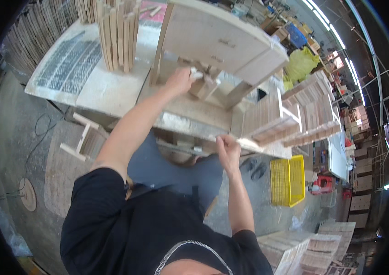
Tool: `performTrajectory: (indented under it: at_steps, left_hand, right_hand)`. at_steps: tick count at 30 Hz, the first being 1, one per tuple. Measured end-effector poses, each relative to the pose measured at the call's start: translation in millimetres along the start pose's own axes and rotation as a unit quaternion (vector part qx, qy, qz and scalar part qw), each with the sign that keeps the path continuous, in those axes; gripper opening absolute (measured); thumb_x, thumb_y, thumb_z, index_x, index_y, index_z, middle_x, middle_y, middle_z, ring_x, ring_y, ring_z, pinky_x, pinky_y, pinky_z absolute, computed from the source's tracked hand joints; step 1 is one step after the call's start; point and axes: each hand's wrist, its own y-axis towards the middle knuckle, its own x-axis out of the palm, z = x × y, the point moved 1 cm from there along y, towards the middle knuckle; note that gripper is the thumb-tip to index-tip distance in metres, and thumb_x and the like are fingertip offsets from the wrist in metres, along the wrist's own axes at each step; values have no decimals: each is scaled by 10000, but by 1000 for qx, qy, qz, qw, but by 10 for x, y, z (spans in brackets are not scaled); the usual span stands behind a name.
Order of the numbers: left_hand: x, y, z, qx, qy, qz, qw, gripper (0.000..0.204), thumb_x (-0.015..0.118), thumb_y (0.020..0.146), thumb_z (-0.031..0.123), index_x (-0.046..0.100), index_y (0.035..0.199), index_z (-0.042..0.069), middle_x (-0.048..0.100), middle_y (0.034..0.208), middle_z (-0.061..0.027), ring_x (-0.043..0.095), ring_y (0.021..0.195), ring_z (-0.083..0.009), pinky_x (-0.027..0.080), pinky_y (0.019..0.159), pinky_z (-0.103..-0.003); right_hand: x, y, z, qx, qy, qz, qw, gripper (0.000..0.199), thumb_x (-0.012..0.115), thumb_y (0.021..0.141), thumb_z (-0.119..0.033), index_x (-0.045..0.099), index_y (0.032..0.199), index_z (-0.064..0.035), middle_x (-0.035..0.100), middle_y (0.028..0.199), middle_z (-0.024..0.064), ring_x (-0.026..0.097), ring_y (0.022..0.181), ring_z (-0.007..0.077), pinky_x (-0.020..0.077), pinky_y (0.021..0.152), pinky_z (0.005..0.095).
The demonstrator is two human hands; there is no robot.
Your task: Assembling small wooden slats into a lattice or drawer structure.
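My left hand (180, 81) reaches forward over the workbench, its fingers closed on a small white object (196, 74) whose kind I cannot make out. Right beside it are wooden blocks (203, 88), lying under a pale wooden cabinet-like piece (222, 41) that stands on the bench. Closer to me, my right hand (228, 149) is held in a fist at the bench's front edge (185, 126). Whatever the fist may hold is hidden by the fingers.
Upright wooden slats (118, 39) stand on the bench at the left. Wooden drawer-like boxes (267, 114) are stacked to the right. A yellow plastic crate (287, 182) sits on the floor, with dark shoes (254, 168) near it. A small wooden stool-like frame (87, 137) is at left.
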Motion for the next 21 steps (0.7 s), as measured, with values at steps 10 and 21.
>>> performTrajectory:
  at_steps: [10, 21]
  left_hand:
    - [-76, 142, 86, -24, 16, -44, 999, 333, 718, 915, 237, 687, 1082, -50, 698, 1117, -277, 664, 1066, -440, 530, 916, -490]
    - [-108, 93, 25, -16, 14, -46, 999, 331, 711, 917, 243, 681, 1097, -33, 703, 1088, -270, 663, 1064, -437, 527, 907, -494]
  right_hand:
    - [-630, -1050, 63, 88, -74, -13, 993, 177, 686, 952, -129, 711, 977, 44, 722, 904, 144, 697, 810, 206, 536, 763, 320]
    - [-506, -1729, 868, 214, -75, -49, 973, 259, 698, 952, -216, 739, 980, 39, 744, 802, 151, 733, 761, 228, 562, 724, 344]
